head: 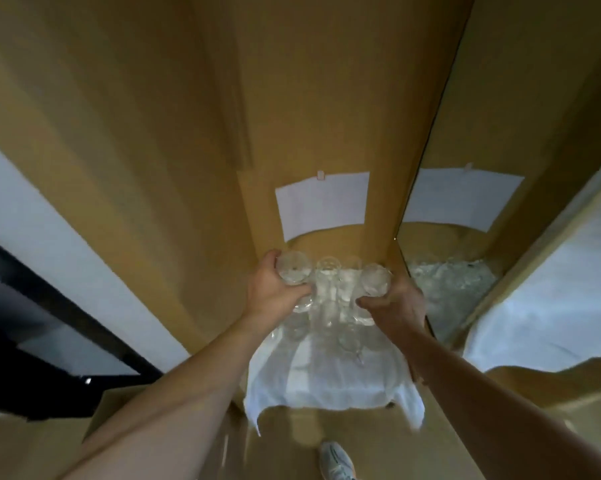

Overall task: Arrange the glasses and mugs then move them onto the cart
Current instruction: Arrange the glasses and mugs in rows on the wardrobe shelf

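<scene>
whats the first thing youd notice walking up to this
Two bare hands at the centre, the left hand and the right hand, each gripping a clear glass among a cluster of glasses on a white cloth. Behind them a white paper sheet hangs on the brown wall, mirrored at right.

Clear glass, white cloth, tan walls

The glasses [326,292] are colourless and see-through, with pale glints; the cloth [326,382] over the table is plain white, unpatterned. The wall [292,98] behind is a flat ochre tan, carrying a plain white sheet of paper [323,204]. The mirror [465,202] at the right repeats the tan and white. A shoe [337,460] below is light grey-white. At far left, a white panel [67,244] has a black frame.
</scene>
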`<state>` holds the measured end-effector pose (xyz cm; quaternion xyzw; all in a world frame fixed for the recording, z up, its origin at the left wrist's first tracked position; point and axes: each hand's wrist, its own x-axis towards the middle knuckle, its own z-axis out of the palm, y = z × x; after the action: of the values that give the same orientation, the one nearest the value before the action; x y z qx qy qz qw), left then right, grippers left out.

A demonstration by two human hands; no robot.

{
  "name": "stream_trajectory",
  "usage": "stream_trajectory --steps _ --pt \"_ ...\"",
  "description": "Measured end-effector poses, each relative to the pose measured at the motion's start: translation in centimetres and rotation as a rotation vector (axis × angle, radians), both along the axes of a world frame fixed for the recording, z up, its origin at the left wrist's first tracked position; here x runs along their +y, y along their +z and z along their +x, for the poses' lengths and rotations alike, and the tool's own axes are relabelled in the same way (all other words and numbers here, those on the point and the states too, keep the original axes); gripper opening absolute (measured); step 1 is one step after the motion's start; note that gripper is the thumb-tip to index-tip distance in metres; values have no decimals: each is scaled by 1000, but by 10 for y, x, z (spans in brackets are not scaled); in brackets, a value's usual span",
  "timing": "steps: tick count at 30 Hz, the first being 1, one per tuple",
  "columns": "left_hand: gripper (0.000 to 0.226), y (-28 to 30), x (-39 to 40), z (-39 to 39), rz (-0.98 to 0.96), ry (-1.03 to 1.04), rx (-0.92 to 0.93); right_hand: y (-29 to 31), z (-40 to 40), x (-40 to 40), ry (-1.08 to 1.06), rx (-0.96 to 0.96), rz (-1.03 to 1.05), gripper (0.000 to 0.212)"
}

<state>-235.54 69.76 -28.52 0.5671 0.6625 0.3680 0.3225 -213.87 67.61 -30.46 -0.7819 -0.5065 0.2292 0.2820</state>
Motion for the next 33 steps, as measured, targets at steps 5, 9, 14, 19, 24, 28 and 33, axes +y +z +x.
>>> stream_trajectory --steps 5,9,14,19,24,28,33 --pt "60 72 -36 -7 157 50 -140 78 -9 -46 -6 133 240 50" --pt "49 110 -61 -3 199 8 -319 129 -7 -87 -63 259 378 49" --pt "50 144 -96 31 302 -133 -553 165 12 -133 -115 331 545 65" --pt "62 164 -121 76 246 -253 -729 183 48 -169 -161 367 693 63" --pt "63 179 -138 141 200 -353 -793 193 96 -206 -180 457 780 53" --pt "48 185 -156 205 196 -419 -825 192 150 -229 -187 498 771 52" --pt "33 180 -174 294 142 -481 -845 187 235 -255 -252 477 746 57"
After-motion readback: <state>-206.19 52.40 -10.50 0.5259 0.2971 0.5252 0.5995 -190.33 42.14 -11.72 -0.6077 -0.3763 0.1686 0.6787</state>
